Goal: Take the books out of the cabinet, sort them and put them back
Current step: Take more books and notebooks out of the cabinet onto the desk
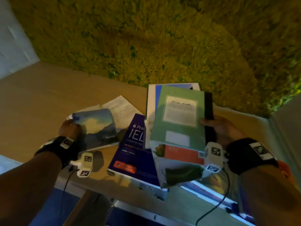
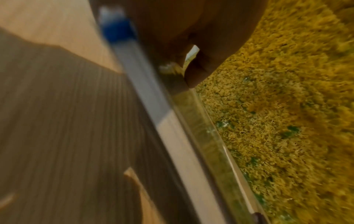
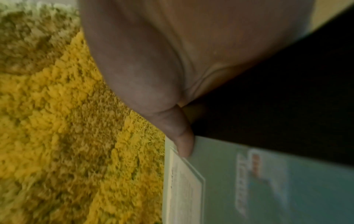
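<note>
My right hand (image 1: 216, 126) grips a pale green book with a black spine (image 1: 180, 116) by its right edge and holds it above the cabinet top; in the right wrist view the thumb (image 3: 182, 141) presses on the green book's cover (image 3: 268, 181). My left hand (image 1: 70, 128) holds the left edge of a book with a blue sky cover (image 1: 96, 126), seen edge-on as the sky book (image 2: 145, 97) in the left wrist view. A purple IELTS book (image 1: 130, 154) lies between them. Under the green book sit a white and blue book (image 1: 153, 98) and an orange and white one (image 1: 179, 162).
The books lie on a light wooden cabinet top (image 1: 40, 95), with loose white papers (image 1: 120, 108) behind the sky book. A yellow-green moss-like wall (image 1: 146, 38) rises behind it. The front edge of the top (image 1: 130, 190) runs just below the books.
</note>
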Demonstrator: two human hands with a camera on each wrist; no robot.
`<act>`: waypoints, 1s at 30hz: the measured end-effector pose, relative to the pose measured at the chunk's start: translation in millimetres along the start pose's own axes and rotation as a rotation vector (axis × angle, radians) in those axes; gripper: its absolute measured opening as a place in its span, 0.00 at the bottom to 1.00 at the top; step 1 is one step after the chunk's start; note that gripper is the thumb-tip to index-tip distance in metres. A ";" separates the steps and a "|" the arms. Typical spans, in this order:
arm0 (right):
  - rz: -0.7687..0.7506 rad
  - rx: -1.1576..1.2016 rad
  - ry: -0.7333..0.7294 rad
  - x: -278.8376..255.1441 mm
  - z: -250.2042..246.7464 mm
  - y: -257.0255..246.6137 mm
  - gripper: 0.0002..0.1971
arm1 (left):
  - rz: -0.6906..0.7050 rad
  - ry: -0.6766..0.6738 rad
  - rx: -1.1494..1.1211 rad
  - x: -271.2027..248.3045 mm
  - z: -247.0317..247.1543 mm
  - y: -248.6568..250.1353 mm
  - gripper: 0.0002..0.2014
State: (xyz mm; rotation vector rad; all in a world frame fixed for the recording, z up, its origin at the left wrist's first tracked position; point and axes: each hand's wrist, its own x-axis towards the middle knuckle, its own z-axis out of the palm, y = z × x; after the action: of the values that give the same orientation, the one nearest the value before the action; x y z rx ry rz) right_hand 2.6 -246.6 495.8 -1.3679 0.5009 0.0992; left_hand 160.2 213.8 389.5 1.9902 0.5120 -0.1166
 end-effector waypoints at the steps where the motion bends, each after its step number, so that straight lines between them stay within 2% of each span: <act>1: -0.005 0.030 -0.002 2.5 5.3 -8.0 0.15 | -0.003 -0.036 -0.094 3.6 -6.6 1.1 0.22; 2: -0.011 0.041 -0.020 7.9 14.3 -12.6 0.13 | 0.007 -0.057 -0.167 9.0 -14.2 1.8 0.24; 5: -0.018 0.020 -0.058 26.2 52.9 -12.4 0.22 | 0.087 -0.059 -0.347 11.5 -36.4 29.0 0.26; 9: 0.007 0.028 0.007 50.3 104.6 18.4 0.17 | 0.282 -0.041 -0.373 -0.5 -76.6 88.8 0.28; 11: 0.028 -0.005 0.021 61.6 128.5 36.6 0.14 | 0.351 -0.104 -0.405 0.5 -99.2 117.2 0.27; 14: 0.065 -0.043 0.065 70.5 168.0 53.1 0.14 | 0.361 -0.251 -0.471 4.6 -121.5 137.1 0.34; 18: 0.119 -0.005 0.046 76.5 219.9 60.6 0.12 | 0.356 -0.341 -0.491 0.2 -114.8 143.7 0.34; 22: 0.142 0.041 0.005 70.8 257.8 59.7 0.06 | 0.290 -0.431 -0.539 -1.1 -88.8 117.7 0.31; 23: 0.147 0.016 0.015 72.1 265.6 61.5 0.06 | 0.274 -0.437 -0.492 0.1 -80.3 105.7 0.30; 26: 0.226 0.004 0.093 106.0 268.5 92.0 0.24 | 0.275 -0.376 -0.121 5.9 -57.6 62.1 0.28; 27: 0.256 0.019 0.084 106.4 270.0 98.4 0.25 | 0.270 -0.399 0.065 8.3 -52.1 48.1 0.29; 30: 0.366 0.001 -0.027 65.6 293.3 87.9 0.16 | 0.316 -0.455 0.613 13.3 -43.9 7.8 0.40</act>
State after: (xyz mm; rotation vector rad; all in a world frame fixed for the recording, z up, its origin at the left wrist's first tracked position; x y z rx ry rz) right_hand 113.5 37.1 423.3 -1.2598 0.7243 0.4152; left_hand 169.3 253.3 412.2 2.5055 -0.1623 -0.5685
